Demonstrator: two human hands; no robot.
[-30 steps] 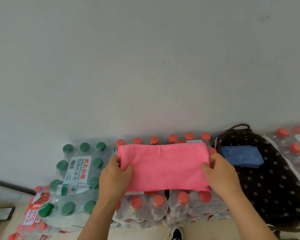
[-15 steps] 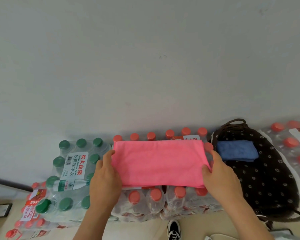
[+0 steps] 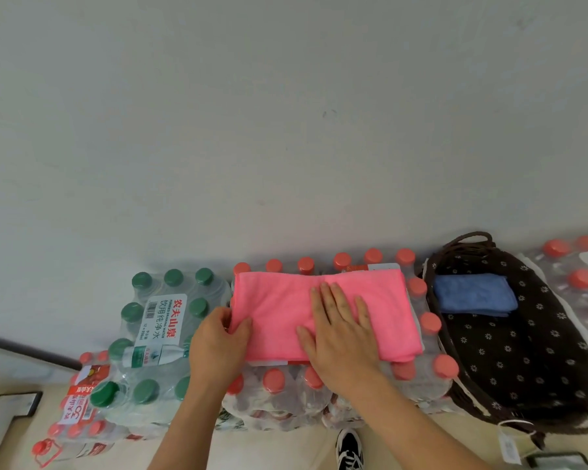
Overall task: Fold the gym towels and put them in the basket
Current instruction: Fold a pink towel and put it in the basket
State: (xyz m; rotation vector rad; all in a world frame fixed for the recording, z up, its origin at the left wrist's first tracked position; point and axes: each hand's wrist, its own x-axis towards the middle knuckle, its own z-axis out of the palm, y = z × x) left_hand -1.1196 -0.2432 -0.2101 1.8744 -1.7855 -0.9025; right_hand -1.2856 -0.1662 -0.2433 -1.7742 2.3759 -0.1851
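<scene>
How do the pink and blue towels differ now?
The pink towel lies on the red-capped bottle pack; the blue towel sits in the basket. The left hand grips the pink towel and the right hand presses it; the blue towel is untouched. The pink towel looks larger than the blue towel. Both are folded.

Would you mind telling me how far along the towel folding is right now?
Done: a folded blue towel lies in the basket. In hand: the pink towel on the bottle pack, left hand gripping its edge, right hand pressing flat on it. Left: finish folding it and put it in the basket.
</scene>
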